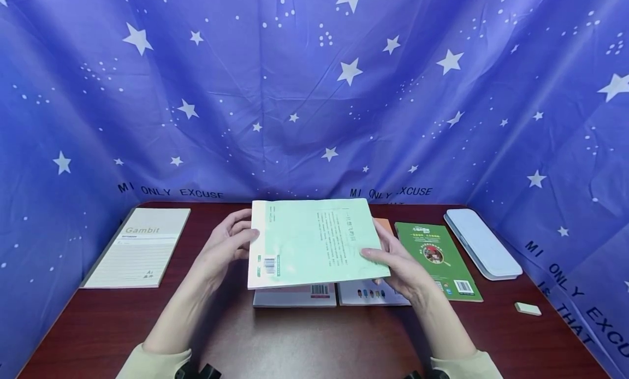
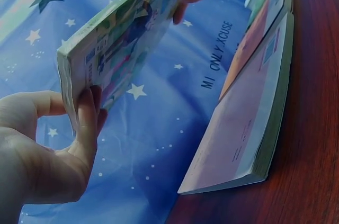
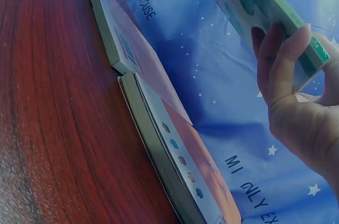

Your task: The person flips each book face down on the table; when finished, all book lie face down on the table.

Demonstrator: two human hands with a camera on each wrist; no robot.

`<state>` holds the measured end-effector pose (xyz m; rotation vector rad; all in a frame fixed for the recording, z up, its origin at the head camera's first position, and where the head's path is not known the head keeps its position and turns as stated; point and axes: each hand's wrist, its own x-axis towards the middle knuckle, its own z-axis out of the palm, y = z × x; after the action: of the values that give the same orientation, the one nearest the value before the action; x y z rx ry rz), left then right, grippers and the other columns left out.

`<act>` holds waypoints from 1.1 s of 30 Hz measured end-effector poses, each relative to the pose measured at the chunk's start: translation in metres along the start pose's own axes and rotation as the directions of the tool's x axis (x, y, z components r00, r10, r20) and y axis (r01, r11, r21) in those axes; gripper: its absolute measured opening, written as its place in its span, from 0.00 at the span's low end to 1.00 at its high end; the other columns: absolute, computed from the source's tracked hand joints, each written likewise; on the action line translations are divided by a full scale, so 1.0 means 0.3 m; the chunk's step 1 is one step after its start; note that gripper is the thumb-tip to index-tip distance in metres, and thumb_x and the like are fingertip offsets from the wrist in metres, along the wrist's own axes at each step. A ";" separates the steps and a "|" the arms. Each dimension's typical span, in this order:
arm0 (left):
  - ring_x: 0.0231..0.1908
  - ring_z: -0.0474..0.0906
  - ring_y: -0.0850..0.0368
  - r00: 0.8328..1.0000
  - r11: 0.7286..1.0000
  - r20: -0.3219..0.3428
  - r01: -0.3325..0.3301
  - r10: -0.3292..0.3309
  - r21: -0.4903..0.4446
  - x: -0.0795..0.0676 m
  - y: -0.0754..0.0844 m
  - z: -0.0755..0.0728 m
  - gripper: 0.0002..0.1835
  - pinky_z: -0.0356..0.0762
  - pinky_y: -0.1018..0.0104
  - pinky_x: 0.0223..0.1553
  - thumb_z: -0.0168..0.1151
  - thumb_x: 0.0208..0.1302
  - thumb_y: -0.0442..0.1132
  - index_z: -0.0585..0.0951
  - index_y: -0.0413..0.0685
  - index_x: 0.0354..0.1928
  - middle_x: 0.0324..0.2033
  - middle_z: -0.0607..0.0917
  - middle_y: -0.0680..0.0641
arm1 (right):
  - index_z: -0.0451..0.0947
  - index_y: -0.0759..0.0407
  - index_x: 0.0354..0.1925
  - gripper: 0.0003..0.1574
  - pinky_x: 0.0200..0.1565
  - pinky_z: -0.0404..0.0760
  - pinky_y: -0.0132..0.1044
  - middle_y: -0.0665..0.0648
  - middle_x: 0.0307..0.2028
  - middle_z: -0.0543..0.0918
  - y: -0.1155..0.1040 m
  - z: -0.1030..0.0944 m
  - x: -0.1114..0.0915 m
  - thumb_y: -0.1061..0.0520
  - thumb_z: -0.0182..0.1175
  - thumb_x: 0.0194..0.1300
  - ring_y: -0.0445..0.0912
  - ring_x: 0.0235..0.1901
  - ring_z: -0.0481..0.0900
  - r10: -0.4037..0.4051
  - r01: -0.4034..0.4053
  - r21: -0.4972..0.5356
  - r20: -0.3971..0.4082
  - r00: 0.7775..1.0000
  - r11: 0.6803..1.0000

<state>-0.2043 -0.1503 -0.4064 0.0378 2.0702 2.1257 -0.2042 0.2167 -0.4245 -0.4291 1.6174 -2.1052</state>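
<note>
A pale green book (image 1: pixel 300 240), its barcoded cover toward me, is held up above the table between both hands. My left hand (image 1: pixel 223 242) pinches its left edge, thumb on the near face and fingers behind. At the opposite side my right hand (image 1: pixel 400 261) grips the spine edge, its thumb lying on the cover. The wrist views show the book's other cover (image 2: pixel 135 33), a colourful picture, and the green spine (image 3: pixel 288 9). Below it on the table lie a pinkish book (image 2: pixel 233 134) and an orange and white book (image 3: pixel 183 155), side by side, partly hidden in the head view.
A notepad marked Gambit (image 1: pixel 140 248) lies at the left of the table. On the right are a green book (image 1: pixel 437 259), a white case (image 1: pixel 484 245) and a small eraser (image 1: pixel 528 308). A blue starry curtain (image 1: pixel 295 95) hangs behind and at both sides.
</note>
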 end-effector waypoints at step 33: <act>0.36 0.85 0.61 1.000 1.000 -0.003 0.011 -0.011 -0.026 -0.042 0.003 -0.072 0.21 0.88 0.63 0.39 0.61 0.74 0.41 0.67 0.42 0.60 0.38 0.87 0.58 | 0.72 0.55 0.66 0.26 0.33 0.85 0.25 0.52 0.49 0.89 -0.004 0.020 0.049 0.69 0.54 0.73 0.40 0.36 0.89 -0.019 0.042 0.136 -0.167 0.986 0.990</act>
<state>-0.1949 -0.1734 -0.4051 0.0192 2.0389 2.1477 -0.2138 0.2044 -0.4221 -0.2400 1.5468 -2.3126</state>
